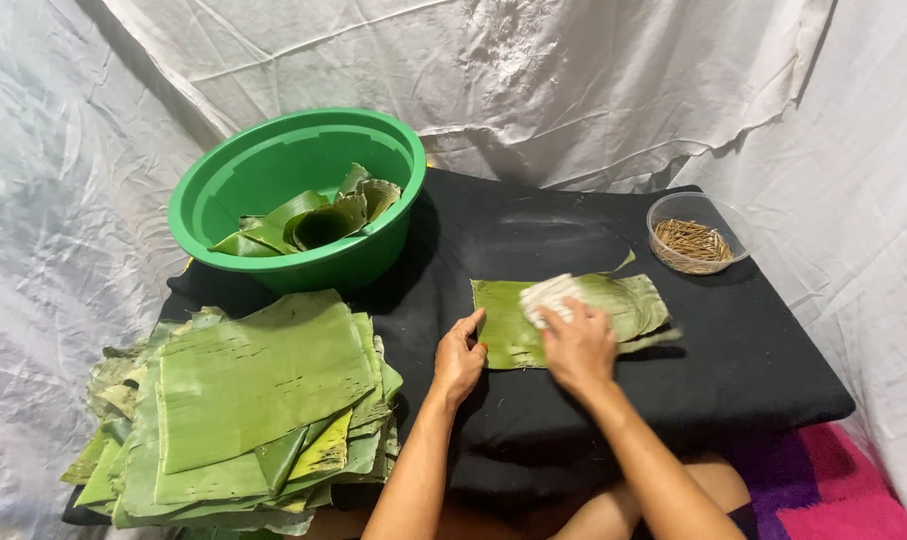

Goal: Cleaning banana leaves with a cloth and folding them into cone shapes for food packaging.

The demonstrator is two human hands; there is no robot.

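Your left hand (460, 357) lay flat, open, pinning the banana leaf (563, 320) to the desk (593, 420); right hand (576, 343) gripped a white cloth (551, 297) w/ it pressed on the leaf.

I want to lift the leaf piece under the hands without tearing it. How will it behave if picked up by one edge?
The leaf piece looks thin and lies flat on the black cloth, so it would probably droop. Its ragged edges suggest it tears easily. The left hand pins one edge while the right hand presses a pale cloth on it, so it is likely light.
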